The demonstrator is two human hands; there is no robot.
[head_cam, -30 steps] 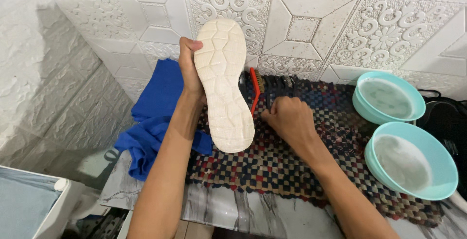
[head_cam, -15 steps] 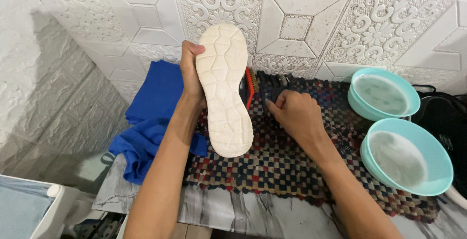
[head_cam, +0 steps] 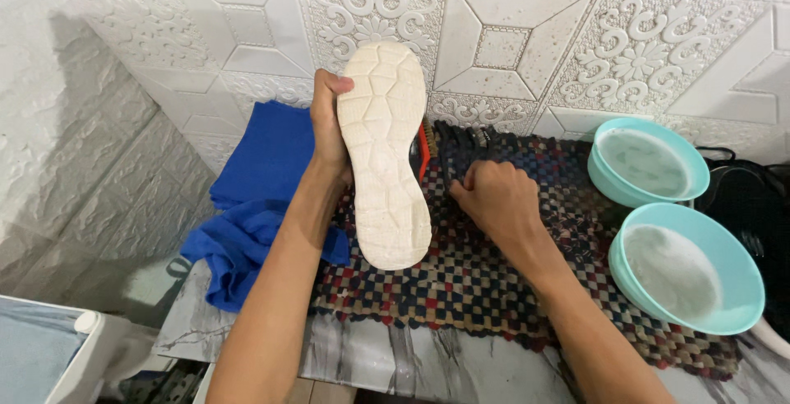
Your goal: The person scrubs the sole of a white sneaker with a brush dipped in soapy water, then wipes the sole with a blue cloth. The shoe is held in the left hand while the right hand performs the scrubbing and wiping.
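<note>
My left hand (head_cam: 329,128) grips a shoe (head_cam: 384,153) by its side and holds it up with the off-white sole facing me, toe toward the wall. A red-orange edge shows along the shoe's right side. My right hand (head_cam: 492,200) rests to the right of the shoe on a checkered woven mat (head_cam: 494,289), fingers curled near dark laces or bristles (head_cam: 461,145). Whether it holds anything is hidden.
A blue cloth (head_cam: 255,198) lies bunched at the left of the marble counter (head_cam: 395,367). Two teal bowls with cloudy water (head_cam: 648,161) (head_cam: 687,268) stand at the right, a black object (head_cam: 753,206) behind them. Embossed white tiles form the wall.
My right hand shifted slightly left toward the shoe. The shoe stays held up in my left hand.
</note>
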